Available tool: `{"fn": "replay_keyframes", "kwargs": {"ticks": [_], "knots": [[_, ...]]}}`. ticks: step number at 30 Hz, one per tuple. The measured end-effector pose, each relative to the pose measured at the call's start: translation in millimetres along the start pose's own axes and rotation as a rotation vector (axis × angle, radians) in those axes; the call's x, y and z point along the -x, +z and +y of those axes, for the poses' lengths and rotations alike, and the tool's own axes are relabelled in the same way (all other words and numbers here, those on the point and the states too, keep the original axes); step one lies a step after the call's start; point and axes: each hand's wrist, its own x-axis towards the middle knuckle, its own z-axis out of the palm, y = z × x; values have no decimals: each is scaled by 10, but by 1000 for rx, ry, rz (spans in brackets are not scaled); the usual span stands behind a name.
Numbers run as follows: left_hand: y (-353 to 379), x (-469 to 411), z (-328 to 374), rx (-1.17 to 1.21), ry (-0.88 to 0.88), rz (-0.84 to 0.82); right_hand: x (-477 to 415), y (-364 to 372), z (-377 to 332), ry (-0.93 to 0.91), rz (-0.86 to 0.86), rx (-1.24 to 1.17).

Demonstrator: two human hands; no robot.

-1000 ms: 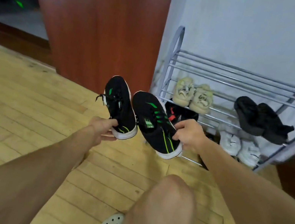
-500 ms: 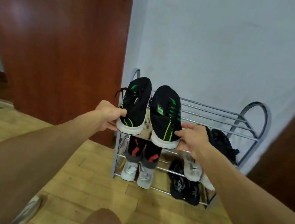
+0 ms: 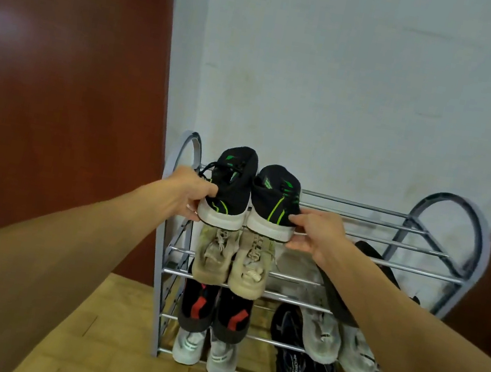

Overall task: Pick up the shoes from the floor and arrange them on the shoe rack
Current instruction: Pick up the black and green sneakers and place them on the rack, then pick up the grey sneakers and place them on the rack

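Observation:
Two black sneakers with green stripes and white soles sit side by side, heels toward me, at the left end of the top shelf of a grey metal shoe rack point(image 3: 391, 239). My left hand point(image 3: 188, 192) grips the heel of the left sneaker point(image 3: 230, 190). My right hand point(image 3: 311, 232) grips the heel of the right sneaker point(image 3: 273, 203). Whether the soles rest fully on the bars I cannot tell. The right half of the top shelf is bare.
Lower shelves hold beige sneakers point(image 3: 231, 264), black-and-red shoes point(image 3: 213, 313), white shoes point(image 3: 203, 354), dark sandals point(image 3: 301, 370), pale shoes point(image 3: 338, 341) and a black shoe point(image 3: 339, 299). A red-brown door point(image 3: 59, 89) stands left, a pale wall behind, wooden floor below.
I have moved closer to the rack. Both hands carried the black-and-green sneakers from in front of the rack up onto the left end of its top shelf.

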Motion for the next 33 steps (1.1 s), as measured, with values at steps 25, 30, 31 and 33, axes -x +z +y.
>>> {"fn": "replay_keyframes", "kwargs": {"ticks": [25,30,31,33], "knots": [[-1291,1491,-720,-265,149,-53,1787,1103,95,-563,-307,1089],[-2004,1779,-1502,-410,46,-21,2393,1786,617,-555,-598,1245],[-2129,1815,-1683,-422,11,-18,2477,1908,760,-564,-635,1272],[-2340,1865,-2081,-449,-69,-30,2601,2126,1075,-548,-697,1308]]}}
